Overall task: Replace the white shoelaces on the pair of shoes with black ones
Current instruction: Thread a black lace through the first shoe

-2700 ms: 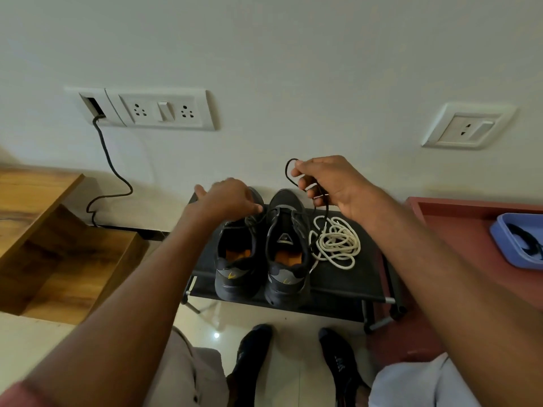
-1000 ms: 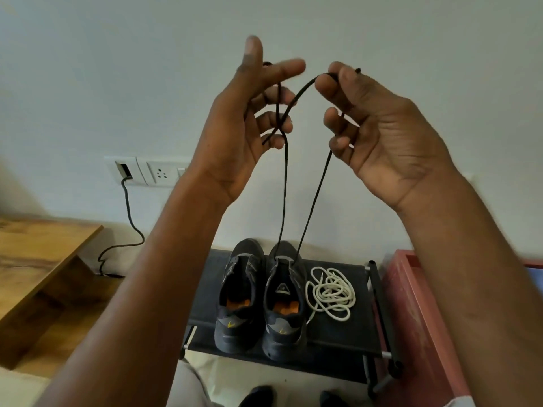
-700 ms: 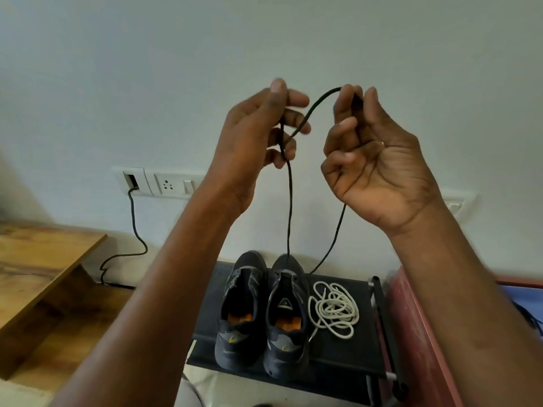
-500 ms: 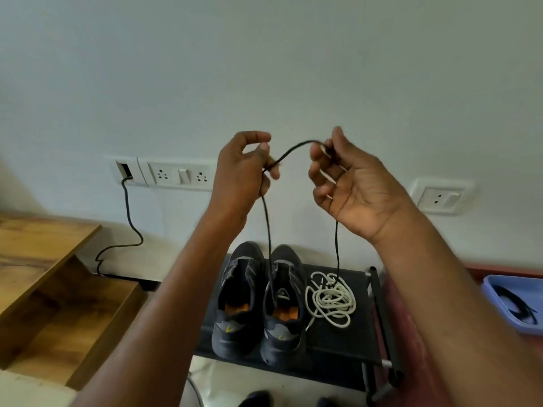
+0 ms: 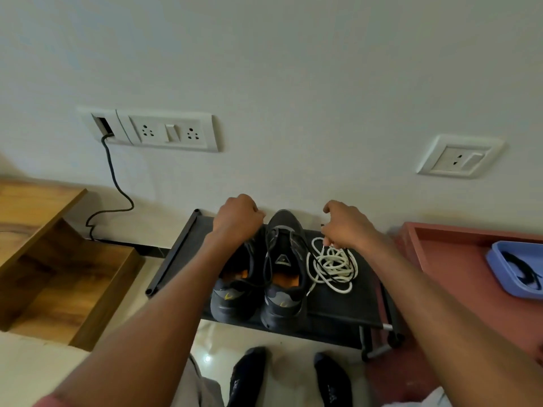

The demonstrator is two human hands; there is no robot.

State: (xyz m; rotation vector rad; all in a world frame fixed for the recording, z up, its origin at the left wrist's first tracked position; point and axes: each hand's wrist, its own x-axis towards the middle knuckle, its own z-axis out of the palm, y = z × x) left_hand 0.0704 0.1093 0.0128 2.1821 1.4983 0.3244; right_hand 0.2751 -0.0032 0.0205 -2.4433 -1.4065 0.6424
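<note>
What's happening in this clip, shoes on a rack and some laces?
A person is relacing a pair of dark shoes that stand on a low black rack. Both hands are down at the shoes: the left hand over the left shoe, the right hand beside the right one. A black lace runs from the right shoe across the coiled white laces lying loose on the rack. What the fingers hold is unclear.

Dark socks (image 5: 248,377) (red sleeve (image 5: 47,402))
</note>
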